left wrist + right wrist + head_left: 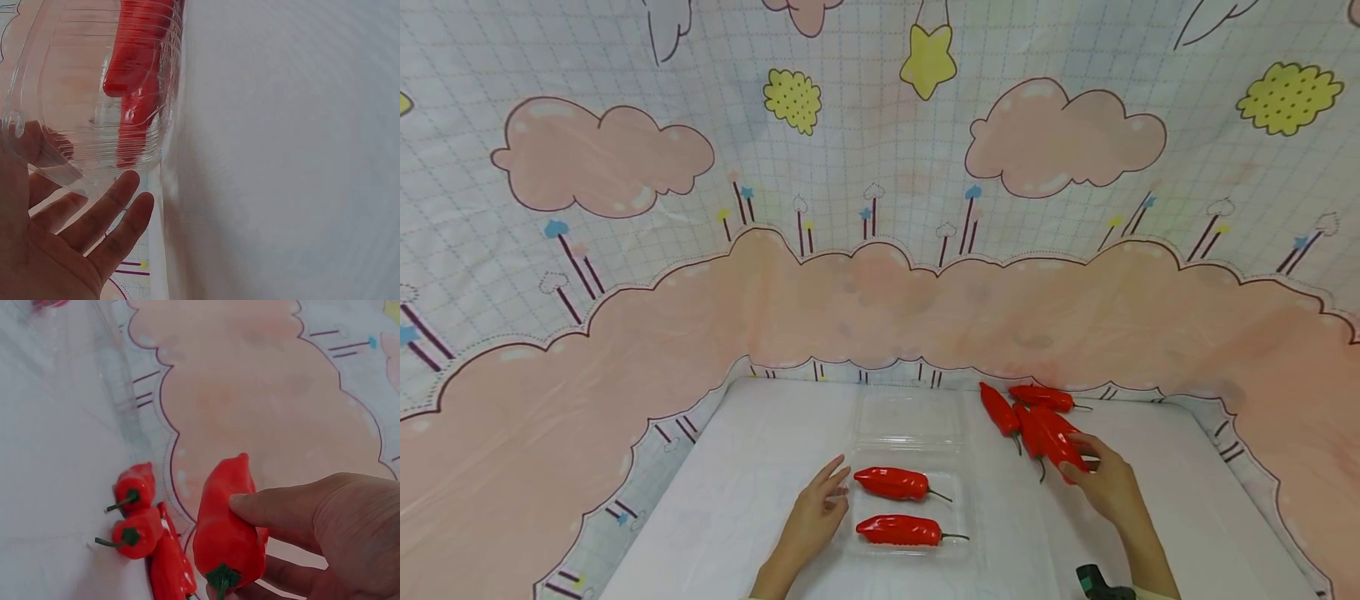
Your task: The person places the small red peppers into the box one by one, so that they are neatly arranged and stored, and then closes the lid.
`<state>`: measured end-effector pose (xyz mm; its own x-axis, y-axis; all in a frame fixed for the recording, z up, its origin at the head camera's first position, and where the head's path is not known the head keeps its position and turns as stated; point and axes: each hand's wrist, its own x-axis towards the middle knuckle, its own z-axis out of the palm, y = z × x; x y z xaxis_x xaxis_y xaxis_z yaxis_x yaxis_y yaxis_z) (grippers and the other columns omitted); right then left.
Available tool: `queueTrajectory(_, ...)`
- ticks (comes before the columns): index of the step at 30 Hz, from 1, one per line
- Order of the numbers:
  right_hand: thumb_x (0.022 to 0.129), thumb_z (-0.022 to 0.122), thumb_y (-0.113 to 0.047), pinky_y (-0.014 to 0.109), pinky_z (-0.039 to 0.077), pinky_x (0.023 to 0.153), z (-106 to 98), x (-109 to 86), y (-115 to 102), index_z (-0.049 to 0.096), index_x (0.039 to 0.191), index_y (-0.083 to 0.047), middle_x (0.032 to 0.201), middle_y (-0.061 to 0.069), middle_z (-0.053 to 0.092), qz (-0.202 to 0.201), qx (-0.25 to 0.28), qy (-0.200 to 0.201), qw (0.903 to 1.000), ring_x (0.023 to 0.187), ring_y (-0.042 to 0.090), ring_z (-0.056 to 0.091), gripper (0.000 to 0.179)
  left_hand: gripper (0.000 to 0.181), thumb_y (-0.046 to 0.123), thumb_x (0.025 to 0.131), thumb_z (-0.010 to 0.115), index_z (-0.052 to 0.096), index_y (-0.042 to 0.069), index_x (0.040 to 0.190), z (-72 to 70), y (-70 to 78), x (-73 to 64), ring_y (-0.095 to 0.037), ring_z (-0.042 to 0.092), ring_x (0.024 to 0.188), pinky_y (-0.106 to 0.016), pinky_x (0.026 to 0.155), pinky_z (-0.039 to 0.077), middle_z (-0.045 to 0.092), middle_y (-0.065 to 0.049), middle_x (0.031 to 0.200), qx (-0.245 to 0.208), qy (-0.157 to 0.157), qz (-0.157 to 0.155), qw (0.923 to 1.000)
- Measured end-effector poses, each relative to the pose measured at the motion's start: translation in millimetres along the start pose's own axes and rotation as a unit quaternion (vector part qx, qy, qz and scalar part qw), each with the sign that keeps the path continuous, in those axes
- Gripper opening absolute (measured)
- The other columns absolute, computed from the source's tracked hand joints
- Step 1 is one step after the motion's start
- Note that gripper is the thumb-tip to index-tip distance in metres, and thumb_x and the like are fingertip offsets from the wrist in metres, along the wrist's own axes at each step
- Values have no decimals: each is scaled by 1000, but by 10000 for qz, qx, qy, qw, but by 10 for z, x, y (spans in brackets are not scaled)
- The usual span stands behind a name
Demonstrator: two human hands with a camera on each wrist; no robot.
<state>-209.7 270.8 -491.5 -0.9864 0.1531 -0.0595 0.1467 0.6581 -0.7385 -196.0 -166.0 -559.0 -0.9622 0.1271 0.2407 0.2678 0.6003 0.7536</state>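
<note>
My right hand [1105, 479] grips a red pepper [228, 525] between thumb and fingers, its green stem facing the right wrist camera. Beside it lie several more red peppers [998, 410] in a cluster at the table's back right. A clear plastic box [964, 500] with its lid folded back stands in the middle of the table. Two red peppers [891, 483] lie crosswise inside it, one behind the other, stems to the right. At the box's left side is my left hand [69, 244], fingers extended and spread, holding nothing.
A white cloth [737, 467] covers the table. The lid [910, 417] lies toward the back. A patterned curtain [850, 308] with pink clouds rises behind the table. A dark green and black object [1101, 583] sits by my right wrist.
</note>
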Motion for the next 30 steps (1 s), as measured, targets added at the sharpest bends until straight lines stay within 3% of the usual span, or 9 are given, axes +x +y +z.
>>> queueTrajectory(12, 88, 72, -23, 42, 61, 75, 54, -70, -172, 45, 142, -3, 135, 28, 53, -265, -16, -107, 9996, 112, 43, 56, 64, 46, 4, 89, 60, 58, 2, 135, -6, 7, -18, -20, 70, 103, -27, 82, 60, 46, -7, 152, 54, -33, -102, 9999)
queueTrajectory(30, 83, 76, -19, 37, 61, 73, 323, -134, -274, 53, 137, -10, 130, 20, 60, -443, 243, -355, 9981, 107, 30, 59, 60, 47, -2, 86, 59, 59, 0, 132, 37, -43, -19, -21, 71, 100, -25, 78, 60, 49, -10, 150, 3, 250, 224, 9994)
